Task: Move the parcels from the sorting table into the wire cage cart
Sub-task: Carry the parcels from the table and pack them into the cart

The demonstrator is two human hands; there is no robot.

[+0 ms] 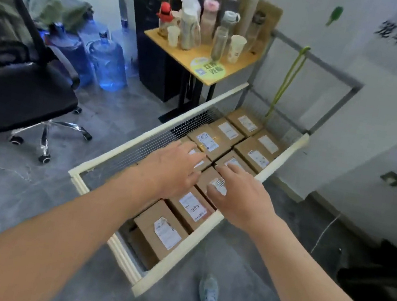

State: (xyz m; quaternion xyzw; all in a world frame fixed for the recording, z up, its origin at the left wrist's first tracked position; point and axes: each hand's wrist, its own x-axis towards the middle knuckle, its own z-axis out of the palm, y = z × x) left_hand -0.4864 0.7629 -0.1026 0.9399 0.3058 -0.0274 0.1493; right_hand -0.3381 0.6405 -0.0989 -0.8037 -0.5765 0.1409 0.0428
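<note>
The wire cage cart (207, 232) with a cream frame stands on the floor below me, filled with several brown cardboard parcels bearing white labels. Both my arms reach over it. My left hand (174, 167) hovers with fingers spread and straight above the middle parcels, holding nothing. My right hand (239, 196) is likewise spread flat, its fingertips over a labelled parcel (209, 182) between the two hands. A nearer parcel (161, 230) sits at the cart's front end, another (192, 206) just behind it. Whether the fingers touch the boxes I cannot tell.
A small yellow-topped table (205, 65) crowded with bottles and cups stands beyond the cart's far left corner. A black office chair (24, 96) and blue water jugs (107, 63) are on the left. A white wall runs along the right. My shoe (208, 295) is by the cart.
</note>
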